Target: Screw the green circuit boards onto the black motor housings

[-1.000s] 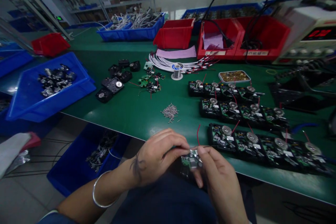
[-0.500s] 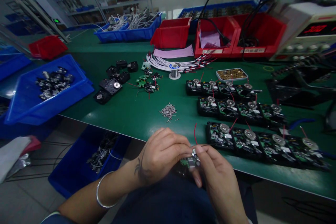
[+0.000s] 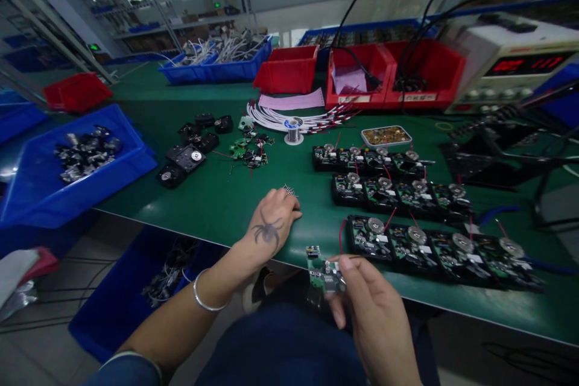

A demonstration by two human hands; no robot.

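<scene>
My right hand (image 3: 377, 301) pinches a small green circuit board (image 3: 323, 274) between thumb and fingers, just off the table's front edge. A red wire (image 3: 341, 235) rises beside the board. My left hand (image 3: 274, 223) rests over a pile of small metal pins (image 3: 289, 190), covering most of it. Its fingers are curled down and their tips are hidden, so whatever they pinch does not show. Right of my hands, black housings (image 3: 368, 241) stand in three rows, fitted with green boards, round metal discs and red wires.
Loose boards (image 3: 248, 151) and black housings (image 3: 185, 157) lie left of centre. Behind are a solder spool (image 3: 294, 132), white cables (image 3: 266, 119) and a tray of small brass-coloured parts (image 3: 386, 136). A blue bin (image 3: 131, 151) overhangs the left edge; a power supply (image 3: 511, 54) stands at right.
My left hand has left the circuit board and moved forward and left onto the pin pile. My right hand keeps the board, now more exposed. The view has shifted slightly.
</scene>
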